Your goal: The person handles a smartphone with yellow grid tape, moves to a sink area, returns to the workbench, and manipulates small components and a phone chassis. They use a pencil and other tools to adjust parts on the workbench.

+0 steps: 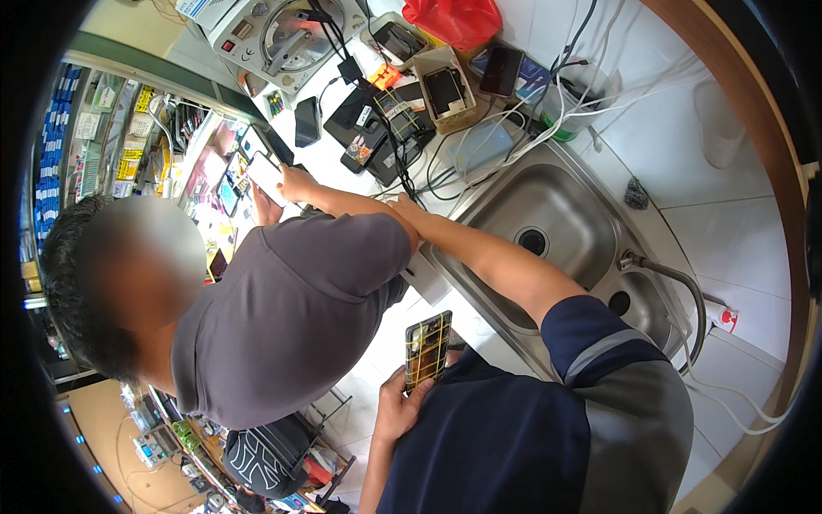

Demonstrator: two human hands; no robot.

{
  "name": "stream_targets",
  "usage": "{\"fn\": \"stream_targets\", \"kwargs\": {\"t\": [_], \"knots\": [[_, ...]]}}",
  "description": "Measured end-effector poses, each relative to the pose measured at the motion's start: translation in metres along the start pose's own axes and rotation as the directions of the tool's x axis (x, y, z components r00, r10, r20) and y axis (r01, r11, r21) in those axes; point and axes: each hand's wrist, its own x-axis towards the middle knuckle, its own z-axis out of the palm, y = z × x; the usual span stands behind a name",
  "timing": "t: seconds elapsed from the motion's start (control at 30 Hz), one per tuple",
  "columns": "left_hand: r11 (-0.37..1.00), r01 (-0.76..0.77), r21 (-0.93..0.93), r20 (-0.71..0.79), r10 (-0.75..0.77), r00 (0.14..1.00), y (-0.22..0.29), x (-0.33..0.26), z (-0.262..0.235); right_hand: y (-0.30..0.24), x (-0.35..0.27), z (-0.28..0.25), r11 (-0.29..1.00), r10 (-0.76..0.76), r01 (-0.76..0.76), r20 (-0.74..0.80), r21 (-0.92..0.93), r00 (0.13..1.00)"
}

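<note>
Phone (428, 347) is left of the sink (561, 201), lower end pinched between thumb and fingers of the left hand (402, 413); probably light, stiff, fragile, so hold by long edges; right hand (408, 209) is beside the sink at a co-worker's arm (364, 206), fingers unclear.

The black rectangular phone case (426, 349) shows yellow crossing lines and brown patches; the crumpled plastic bag (455, 20) is bright red; the rounded steel sink (569, 193) silver-grey.
</note>
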Motion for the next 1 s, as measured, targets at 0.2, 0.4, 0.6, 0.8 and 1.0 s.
{"fn": "stream_targets", "kwargs": {"t": [0.2, 0.4, 0.6, 0.8, 1.0], "knots": [[1.0, 0.007, -0.015, -0.007, -0.007, 1.0, -0.007, 0.003, -0.003, 0.003, 0.001, 0.025, 0.978, 0.026, -0.008, -0.085, 0.206, 0.996], [0.958, -0.231, 0.172, -0.064, 0.245, 0.967, 0.021, 0.018, -0.022, -0.013, -0.012, 0.015, 0.99, 0.004, 0.01, -0.099, 0.144, 0.995], [0.944, -0.322, 0.065, -0.112, 0.328, 0.938, 0.053, 0.04, -0.03, -0.023, -0.016, 0.008, 0.996, -0.004, 0.014, -0.1, 0.092, 0.995], [0.885, -0.398, 0.24, -0.087, 0.428, 0.899, 0.058, 0.04, -0.032, -0.029, -0.017, 0.001, 0.997, 0.002, 0.006, -0.108, 0.074, 0.994], [0.872, -0.397, 0.286, -0.119, 0.443, 0.889, 0.053, 0.031, -0.035, -0.031, -0.015, -0.004, 0.999, -0.009, 0.011, -0.078, 0.035, 0.997]]}}
